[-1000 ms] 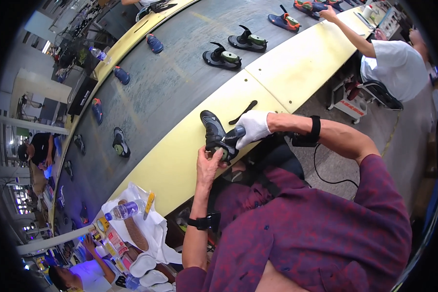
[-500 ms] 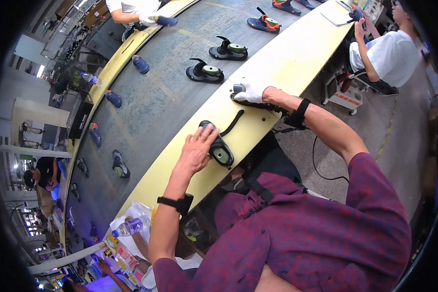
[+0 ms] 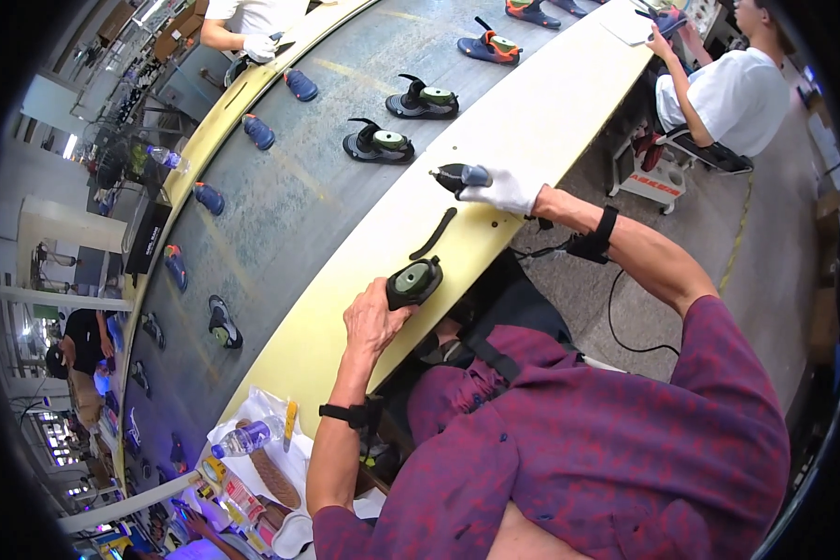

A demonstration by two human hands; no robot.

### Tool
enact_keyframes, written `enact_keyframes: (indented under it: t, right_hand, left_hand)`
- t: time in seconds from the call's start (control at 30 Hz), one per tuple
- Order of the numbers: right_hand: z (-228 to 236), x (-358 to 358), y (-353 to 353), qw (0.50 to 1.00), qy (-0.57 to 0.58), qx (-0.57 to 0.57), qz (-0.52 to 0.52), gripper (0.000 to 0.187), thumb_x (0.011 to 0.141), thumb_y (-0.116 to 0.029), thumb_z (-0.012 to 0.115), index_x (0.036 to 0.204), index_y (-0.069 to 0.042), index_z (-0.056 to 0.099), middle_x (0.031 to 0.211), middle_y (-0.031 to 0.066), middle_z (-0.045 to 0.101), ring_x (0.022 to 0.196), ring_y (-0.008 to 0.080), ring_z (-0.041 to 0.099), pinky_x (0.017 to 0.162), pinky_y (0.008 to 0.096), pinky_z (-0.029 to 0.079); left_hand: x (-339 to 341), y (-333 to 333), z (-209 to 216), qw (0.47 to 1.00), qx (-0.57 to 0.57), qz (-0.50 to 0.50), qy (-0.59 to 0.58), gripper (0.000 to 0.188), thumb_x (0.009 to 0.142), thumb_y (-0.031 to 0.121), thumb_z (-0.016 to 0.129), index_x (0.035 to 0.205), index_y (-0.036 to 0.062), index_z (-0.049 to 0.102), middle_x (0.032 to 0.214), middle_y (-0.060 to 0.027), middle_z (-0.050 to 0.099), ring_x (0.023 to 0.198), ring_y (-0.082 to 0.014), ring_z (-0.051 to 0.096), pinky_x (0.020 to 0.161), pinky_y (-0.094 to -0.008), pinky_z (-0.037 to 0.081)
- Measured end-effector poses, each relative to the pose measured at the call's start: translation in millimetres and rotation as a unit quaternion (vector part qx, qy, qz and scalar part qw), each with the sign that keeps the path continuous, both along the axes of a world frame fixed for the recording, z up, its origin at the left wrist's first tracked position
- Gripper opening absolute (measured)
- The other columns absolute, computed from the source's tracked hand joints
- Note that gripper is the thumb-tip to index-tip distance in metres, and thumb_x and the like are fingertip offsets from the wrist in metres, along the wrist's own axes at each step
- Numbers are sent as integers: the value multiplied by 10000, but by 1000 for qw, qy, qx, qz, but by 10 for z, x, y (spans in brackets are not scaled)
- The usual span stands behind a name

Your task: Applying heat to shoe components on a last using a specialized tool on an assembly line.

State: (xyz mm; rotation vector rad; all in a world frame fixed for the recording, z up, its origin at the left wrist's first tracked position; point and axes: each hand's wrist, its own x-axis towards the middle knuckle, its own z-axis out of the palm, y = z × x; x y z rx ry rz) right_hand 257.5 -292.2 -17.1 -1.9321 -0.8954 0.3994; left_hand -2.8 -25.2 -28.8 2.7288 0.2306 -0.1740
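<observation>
My bare left hand [image 3: 373,320] is closed around one end of a dark shoe [image 3: 407,297]. A green shoe last [image 3: 415,276] with a round hole shows in its opening. The shoe lies tilted on the pale yellow bench [image 3: 331,322]. A curved black strap [image 3: 434,233] lies just beyond it; whether it joins the shoe I cannot tell. My right hand [image 3: 509,190], in a white glove, is curled at a dark pointed item [image 3: 450,176] on the bench. A grey-blue piece [image 3: 476,175] shows at its fingers. The glove hides the rest, so its kind stays unclear.
Beyond the bench runs a grey conveyor belt [image 3: 299,210] with several shoes, including a black strapped shoe [image 3: 380,142]. A plastic bottle [image 3: 247,438] lies at lower left near a yellow-handled tool [image 3: 290,420]. Co-workers sit at right [image 3: 723,103] and across the belt [image 3: 243,28].
My left hand has turned the shoe and drawn back slightly; its green last now points away to the right. My gloved right hand has shifted slightly right. Shoes on the belt have moved left.
</observation>
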Motion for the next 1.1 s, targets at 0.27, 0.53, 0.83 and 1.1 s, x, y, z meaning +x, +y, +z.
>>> enact_keyframes:
  t: [0.27, 0.53, 0.83, 1.1]
  right_hand:
    - [878, -691, 53, 971, 193, -132, 43, 535, 905, -536, 777, 1183, -79, 763, 996, 80, 748, 906, 160, 671, 827, 322, 542]
    - [1018, -816, 344, 983, 128, -54, 117, 373, 864, -419, 806, 991, -71, 763, 863, 34, 704, 782, 143, 635, 714, 353, 517]
    - [1338, -636, 31, 983, 108, -130, 76, 404, 884, -461, 797, 1027, -86, 750, 801, 9, 671, 689, 124, 613, 633, 307, 493]
    - [1294, -705, 231, 971, 68, -130, 189, 433, 865, -446, 832, 1042, -66, 725, 832, 47, 695, 772, 163, 639, 720, 345, 527]
  left_hand:
    - [-182, -58, 55, 982, -133, 102, -86, 713, 803, 361, 921, 1359, 61, 592, 1108, -185, 757, 1036, -389, 733, 897, -476, 571]
    - [-171, -226, 149, 975, -160, 132, -85, 731, 788, 330, 941, 1377, 78, 588, 1145, -166, 763, 1063, -370, 743, 919, -457, 571]
    - [-193, -138, 305, 959, -232, 142, -80, 718, 787, 304, 945, 1370, 71, 597, 1158, -147, 773, 1090, -339, 747, 949, -436, 567]
    - [-94, -218, 397, 982, -127, 78, -113, 721, 793, 358, 932, 1368, 71, 605, 1136, -179, 752, 1053, -410, 725, 923, -483, 560]
